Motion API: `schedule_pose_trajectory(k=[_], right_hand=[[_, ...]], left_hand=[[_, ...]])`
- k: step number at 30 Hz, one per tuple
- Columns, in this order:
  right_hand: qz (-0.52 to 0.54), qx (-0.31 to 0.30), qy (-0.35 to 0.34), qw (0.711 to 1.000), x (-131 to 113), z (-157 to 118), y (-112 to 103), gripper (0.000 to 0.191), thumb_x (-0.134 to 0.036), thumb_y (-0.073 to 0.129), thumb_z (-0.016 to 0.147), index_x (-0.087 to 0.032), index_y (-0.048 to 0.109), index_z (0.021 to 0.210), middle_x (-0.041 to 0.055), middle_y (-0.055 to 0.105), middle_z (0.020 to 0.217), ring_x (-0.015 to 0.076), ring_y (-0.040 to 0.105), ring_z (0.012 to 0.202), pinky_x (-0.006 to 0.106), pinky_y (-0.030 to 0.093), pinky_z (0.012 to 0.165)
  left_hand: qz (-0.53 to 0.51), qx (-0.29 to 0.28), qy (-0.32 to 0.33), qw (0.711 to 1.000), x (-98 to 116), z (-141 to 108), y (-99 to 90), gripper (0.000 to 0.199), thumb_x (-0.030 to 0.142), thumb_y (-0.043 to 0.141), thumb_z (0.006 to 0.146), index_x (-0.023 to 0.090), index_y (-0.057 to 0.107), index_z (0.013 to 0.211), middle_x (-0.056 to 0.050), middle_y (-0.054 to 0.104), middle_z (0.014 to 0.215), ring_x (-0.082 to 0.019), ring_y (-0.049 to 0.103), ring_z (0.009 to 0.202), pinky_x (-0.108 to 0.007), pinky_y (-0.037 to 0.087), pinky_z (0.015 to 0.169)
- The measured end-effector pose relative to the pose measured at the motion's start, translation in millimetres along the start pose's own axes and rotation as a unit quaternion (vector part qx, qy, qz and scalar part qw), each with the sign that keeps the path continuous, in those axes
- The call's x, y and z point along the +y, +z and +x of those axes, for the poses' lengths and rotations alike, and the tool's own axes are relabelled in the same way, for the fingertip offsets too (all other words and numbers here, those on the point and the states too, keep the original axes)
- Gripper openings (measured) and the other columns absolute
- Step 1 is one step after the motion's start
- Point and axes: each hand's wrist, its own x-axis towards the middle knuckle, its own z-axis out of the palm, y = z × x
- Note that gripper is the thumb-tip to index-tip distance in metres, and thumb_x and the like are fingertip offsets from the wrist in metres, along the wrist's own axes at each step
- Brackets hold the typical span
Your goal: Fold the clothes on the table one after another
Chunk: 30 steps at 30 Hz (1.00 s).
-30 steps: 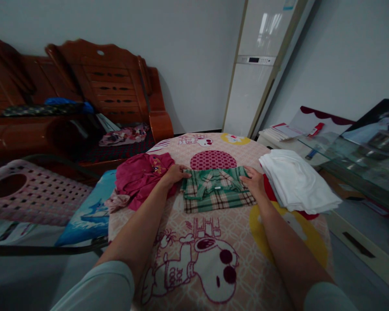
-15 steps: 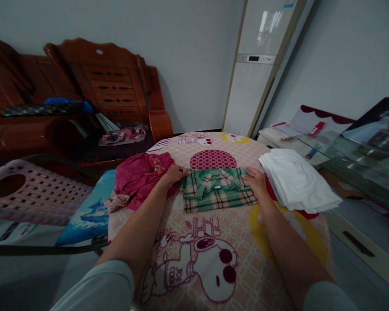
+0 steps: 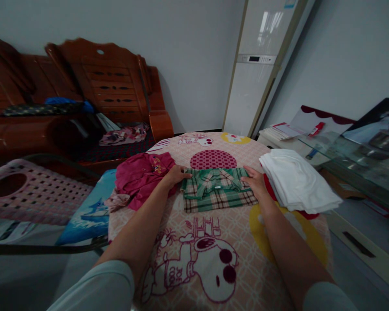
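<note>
A green plaid shirt (image 3: 218,201), folded into a flat rectangle with its collar showing, lies on the round table's patterned cloth (image 3: 246,276). My left hand (image 3: 176,175) grips its far left corner, thumb on top and fingers partly hidden. At the far right corner my right hand (image 3: 254,179) pinches the fabric the same way. Just left of my left hand is a crumpled magenta garment (image 3: 139,177) with a small embroidered motif. To the right of my right hand sits a stack of folded white cloth (image 3: 298,181), with something red under it.
A woven pink-and-white chair (image 3: 52,194) and a blue printed cushion (image 3: 87,211) stand at the left. Behind is a wooden bench (image 3: 113,82) with cloths on it. A glass shelf (image 3: 359,160) stands close by on the right; a tall white cabinet-like unit (image 3: 246,95) is at the back.
</note>
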Motion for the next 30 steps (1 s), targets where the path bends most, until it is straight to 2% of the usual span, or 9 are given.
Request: schedule_pose_trajectory(k=[4,7,11,14,19,21,24,27,30], right_hand=[[-0.005,0.014,-0.001,1.0,-2.2,-0.1,2.0,0.064,-0.023,0.076,0.059,-0.014,0.068,0.122,0.015,0.071,0.12,0.0297,0.068,0.11,0.045,0.054,0.096],[-0.011,0.029,-0.008,1.0,-4.4,-2.0,4.3,0.064,-0.027,0.075,0.062,-0.013,0.067,0.124,0.0148,0.073,0.115,0.0305,0.067,0.112,0.045,0.055,0.093],[0.0,0.028,0.003,1.0,-9.2,-5.1,2.3,0.079,-0.027,0.075,0.061,-0.013,0.059,0.137,0.0117,0.077,0.099,0.0297,0.071,0.098,0.044,0.056,0.087],[0.021,0.024,0.023,0.999,-10.8,-4.7,-3.0,0.086,-0.025,0.075,0.058,-0.013,0.055,0.14,0.01,0.077,0.098,0.0287,0.072,0.093,0.042,0.056,0.085],[0.049,0.007,0.048,0.998,-10.2,-2.4,-7.1,0.083,-0.024,0.075,0.055,-0.015,0.059,0.136,0.01,0.076,0.103,0.0298,0.07,0.096,0.042,0.056,0.084],[0.051,0.002,0.053,0.997,-11.4,-2.3,-4.8,0.081,-0.023,0.078,0.053,-0.016,0.063,0.132,0.0106,0.075,0.108,0.0306,0.069,0.102,0.042,0.055,0.087],[0.047,0.026,0.054,0.997,-13.3,-1.4,1.9,0.07,-0.024,0.082,0.051,-0.018,0.07,0.12,0.0106,0.073,0.115,0.0298,0.066,0.111,0.042,0.052,0.096],[0.048,0.051,0.058,0.996,-12.8,1.6,8.9,0.062,-0.022,0.081,0.05,-0.018,0.074,0.112,0.0085,0.075,0.11,0.0284,0.067,0.107,0.042,0.051,0.098],[0.068,0.056,0.064,0.994,-11.6,3.9,10.9,0.063,-0.019,0.079,0.048,-0.019,0.074,0.111,0.0056,0.078,0.1,0.028,0.07,0.099,0.043,0.053,0.094]], left_hand=[[0.004,0.008,0.02,1.0,1.7,-2.3,1.4,0.032,0.042,0.078,0.058,0.014,0.062,0.06,0.002,0.059,0.054,-0.01,0.051,0.049,-0.02,0.037,0.048],[-0.032,0.005,0.015,0.999,3.0,-3.6,2.8,0.031,0.038,0.08,0.056,0.014,0.066,0.067,0.0,0.065,0.06,-0.013,0.057,0.053,-0.023,0.044,0.052],[-0.079,-0.018,0.034,0.996,9.3,-9.4,2.0,0.032,0.034,0.082,0.052,0.013,0.068,0.073,-0.001,0.069,0.067,-0.014,0.061,0.057,-0.024,0.048,0.056],[-0.092,-0.047,0.046,0.994,17.3,-17.1,0.1,0.035,0.031,0.083,0.051,0.013,0.069,0.077,-0.001,0.069,0.071,-0.014,0.061,0.059,-0.023,0.047,0.056],[-0.085,-0.07,0.045,0.993,21.9,-20.8,-0.9,0.036,0.03,0.082,0.051,0.013,0.07,0.081,0.0,0.068,0.068,-0.011,0.057,0.057,-0.021,0.043,0.053],[-0.076,-0.068,0.053,0.993,18.6,-17.3,-0.2,0.034,0.029,0.081,0.051,0.013,0.069,0.079,0.001,0.066,0.066,-0.01,0.055,0.055,-0.02,0.041,0.053],[-0.073,-0.055,0.06,0.994,12.2,-11.1,1.2,0.034,0.027,0.081,0.051,0.013,0.069,0.08,0.002,0.065,0.065,-0.01,0.055,0.056,-0.02,0.04,0.053],[-0.077,-0.046,0.063,0.994,9.2,-9.0,2.2,0.034,0.026,0.08,0.054,0.013,0.07,0.083,0.003,0.064,0.065,-0.01,0.054,0.056,-0.02,0.039,0.052],[-0.084,-0.044,0.068,0.993,11.0,-11.3,1.7,0.033,0.025,0.08,0.055,0.013,0.072,0.085,0.002,0.064,0.066,-0.01,0.054,0.057,-0.02,0.039,0.053]])
